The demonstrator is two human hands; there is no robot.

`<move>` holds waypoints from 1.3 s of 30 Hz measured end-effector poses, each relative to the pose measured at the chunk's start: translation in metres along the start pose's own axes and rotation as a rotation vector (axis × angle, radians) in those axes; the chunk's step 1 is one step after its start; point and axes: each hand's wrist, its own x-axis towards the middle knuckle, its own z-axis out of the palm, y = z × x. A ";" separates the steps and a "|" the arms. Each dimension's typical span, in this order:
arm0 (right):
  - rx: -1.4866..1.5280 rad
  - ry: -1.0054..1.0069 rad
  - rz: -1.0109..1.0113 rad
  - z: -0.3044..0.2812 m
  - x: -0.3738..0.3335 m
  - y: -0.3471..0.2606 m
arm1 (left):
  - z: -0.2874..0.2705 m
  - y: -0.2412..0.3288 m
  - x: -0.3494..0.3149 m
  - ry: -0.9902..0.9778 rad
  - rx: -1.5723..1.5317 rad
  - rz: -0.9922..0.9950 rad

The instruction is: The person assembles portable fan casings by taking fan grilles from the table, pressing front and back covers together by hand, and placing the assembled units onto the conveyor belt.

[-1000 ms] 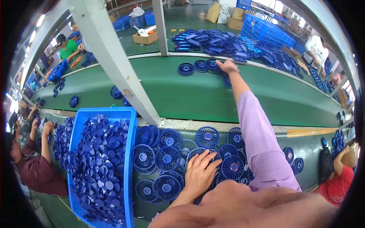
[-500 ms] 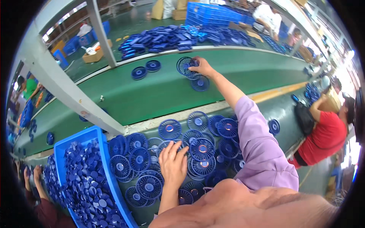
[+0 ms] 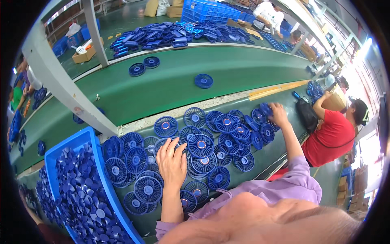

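Round blue fan grilles (image 3: 148, 189) with thin radial spokes lie in overlapping piles on the green table before me. My left hand (image 3: 171, 164) rests on the middle of the piles, fingers stretched out and slightly apart, gripping nothing. At the right end of the piles, my right hand (image 3: 278, 114) is closed on the edge of a fan grille (image 3: 266, 109), which is tilted and partly hidden by the fingers. Some grilles, such as this one (image 3: 201, 145), show a copper-coloured ring at the hub; others have a plain blue centre.
A blue bin (image 3: 95, 142) full of small blue discs stands at the left, beside a slanting metal post (image 3: 73, 89). Beyond the table runs a green conveyor belt (image 3: 162, 97) carrying a few grilles (image 3: 203, 81). A person in red (image 3: 331, 132) is at the right, near a black bag (image 3: 306, 114).
My right hand has come back from the conveyor to the right end of the piles, bringing a grille. One grille stays on the belt where it was. My left hand keeps its place.
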 end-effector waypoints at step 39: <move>0.554 0.138 -0.170 0.077 0.360 -0.426 | -0.001 -0.002 0.005 -0.058 -0.021 -0.087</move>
